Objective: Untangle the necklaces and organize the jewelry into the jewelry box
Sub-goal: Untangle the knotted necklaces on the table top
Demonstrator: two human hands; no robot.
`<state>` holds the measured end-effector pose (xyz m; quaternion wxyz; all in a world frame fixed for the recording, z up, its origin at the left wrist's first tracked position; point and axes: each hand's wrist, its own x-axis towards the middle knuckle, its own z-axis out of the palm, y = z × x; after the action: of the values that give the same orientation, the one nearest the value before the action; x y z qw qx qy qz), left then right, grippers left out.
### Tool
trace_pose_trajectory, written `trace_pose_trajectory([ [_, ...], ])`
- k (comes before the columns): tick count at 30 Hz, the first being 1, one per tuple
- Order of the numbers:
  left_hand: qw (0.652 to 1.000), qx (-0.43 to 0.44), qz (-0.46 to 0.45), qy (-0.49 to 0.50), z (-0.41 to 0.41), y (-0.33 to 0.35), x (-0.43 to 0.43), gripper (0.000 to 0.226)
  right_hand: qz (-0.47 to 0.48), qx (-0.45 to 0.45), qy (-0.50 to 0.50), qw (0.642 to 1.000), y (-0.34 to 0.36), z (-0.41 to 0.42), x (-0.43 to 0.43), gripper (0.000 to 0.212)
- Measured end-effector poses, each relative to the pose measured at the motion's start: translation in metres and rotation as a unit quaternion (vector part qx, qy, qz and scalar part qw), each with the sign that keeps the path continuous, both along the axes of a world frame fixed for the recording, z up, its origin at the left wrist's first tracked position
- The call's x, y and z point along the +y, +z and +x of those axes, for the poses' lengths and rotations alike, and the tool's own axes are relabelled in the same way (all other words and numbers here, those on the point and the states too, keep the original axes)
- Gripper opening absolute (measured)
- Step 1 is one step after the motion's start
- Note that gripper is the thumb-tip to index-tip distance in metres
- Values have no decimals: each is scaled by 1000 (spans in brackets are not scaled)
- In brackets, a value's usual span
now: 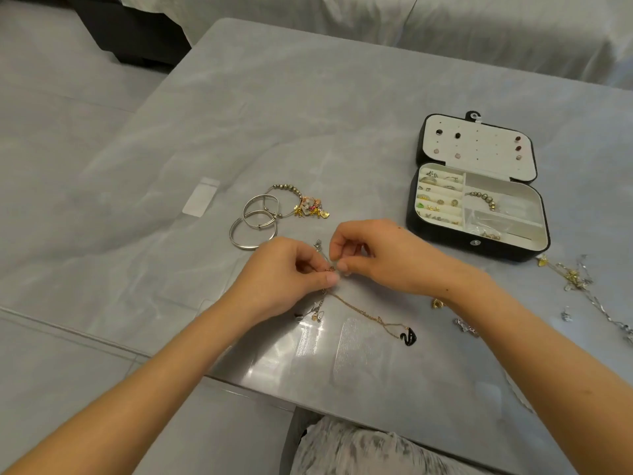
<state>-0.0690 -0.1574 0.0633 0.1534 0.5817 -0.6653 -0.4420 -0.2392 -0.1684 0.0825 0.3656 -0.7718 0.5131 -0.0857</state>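
Note:
My left hand and my right hand meet over the middle of the table, and both pinch a knot of tangled necklaces between fingertips. From the knot a gold chain trails right to a black swan pendant. A silver chain with small charms hangs below my left hand. The open black jewelry box stands at the right, with rings and earrings in its compartments and studs in its lid.
Three silver bangles and a beaded charm bracelet lie left of centre. More tangled chains and small pieces lie at the right. Clear plastic bags lie on the grey table.

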Motion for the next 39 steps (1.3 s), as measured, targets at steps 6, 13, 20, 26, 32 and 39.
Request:
trace_pose_trajectory([
  [6, 999, 43, 24, -22, 5, 4, -4, 5, 14, -10, 2, 1000, -7, -6, 4, 25],
  [13, 997, 60, 34, -22, 8, 7, -4, 4, -46, -10, -25, 999, -13, -3, 11, 10],
  [20, 992, 97, 71, 29, 4, 7, -4, 8, -131, 95, -63, 985, -7, -8, 24, 16],
  [26, 992, 100, 62, 32, 2, 3, -2, 9, -187, 88, -93, 974, -16, -7, 32, 16],
  [32, 992, 112, 56, -3, 6, 2, -2, 13, -100, -6, -140, 985, -21, -5, 36, 11],
  [39, 990, 126, 53, -18, 7, 0, -2, 17, -166, 33, -185, 968, -27, 11, 45, 17],
])
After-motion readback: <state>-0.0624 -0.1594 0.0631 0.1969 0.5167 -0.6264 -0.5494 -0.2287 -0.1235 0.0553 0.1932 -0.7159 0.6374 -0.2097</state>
